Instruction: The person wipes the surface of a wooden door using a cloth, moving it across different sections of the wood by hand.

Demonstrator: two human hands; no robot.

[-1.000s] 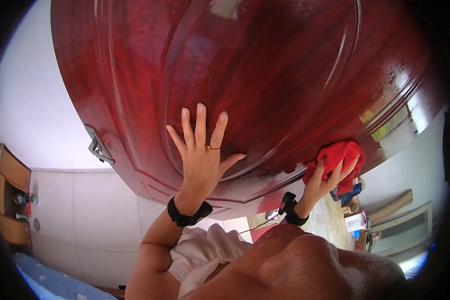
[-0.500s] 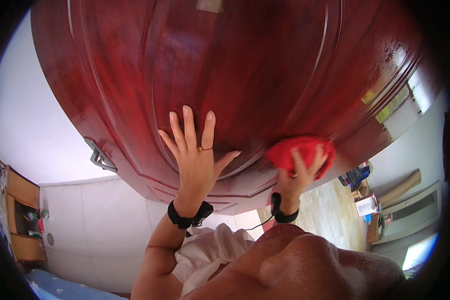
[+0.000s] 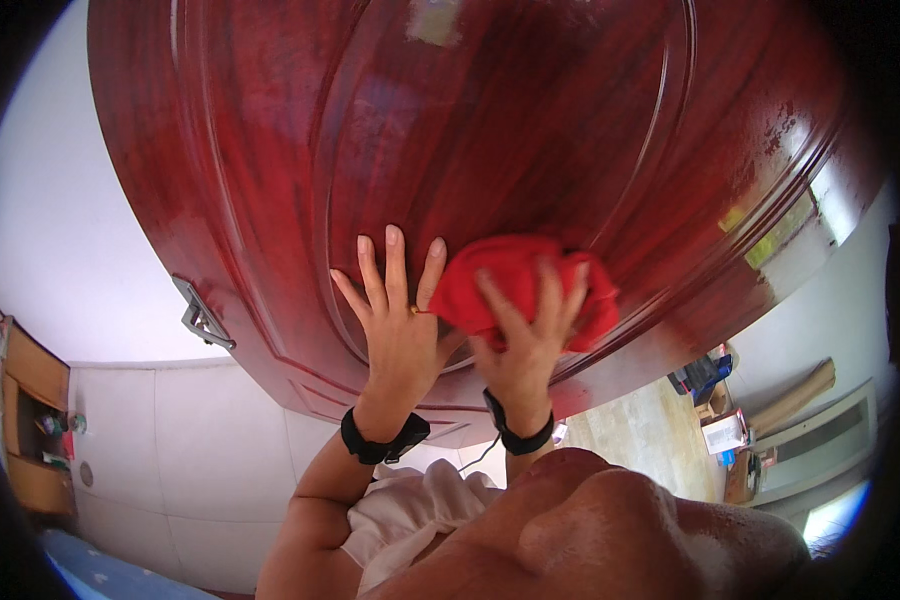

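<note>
A glossy dark red wooden door (image 3: pixel 490 150) with curved moulding fills the upper part of the head view. My left hand (image 3: pixel 395 330) lies flat on it with fingers spread, a thin ring on one of them. Just to its right, my right hand (image 3: pixel 525 345) presses a bunched red cloth (image 3: pixel 595 310) onto the door panel. The fingers of that hand are slightly blurred. The cloth's left edge comes up against my left hand and my left thumb is partly hidden. Black bands with small devices circle both wrists.
A metal door handle (image 3: pixel 202 315) sticks out near the door's left edge. Wooden shelves (image 3: pixel 35 400) with small items stand far left, above a blue patterned surface (image 3: pixel 120 572). At right are boxes (image 3: pixel 725 432), a wooden plank (image 3: pixel 795 395) and a pale framed panel (image 3: pixel 820 445).
My right hand has slid the red cloth leftward across the door, close up to my left hand. The left hand remains flat on the panel; the view has shifted slightly.
</note>
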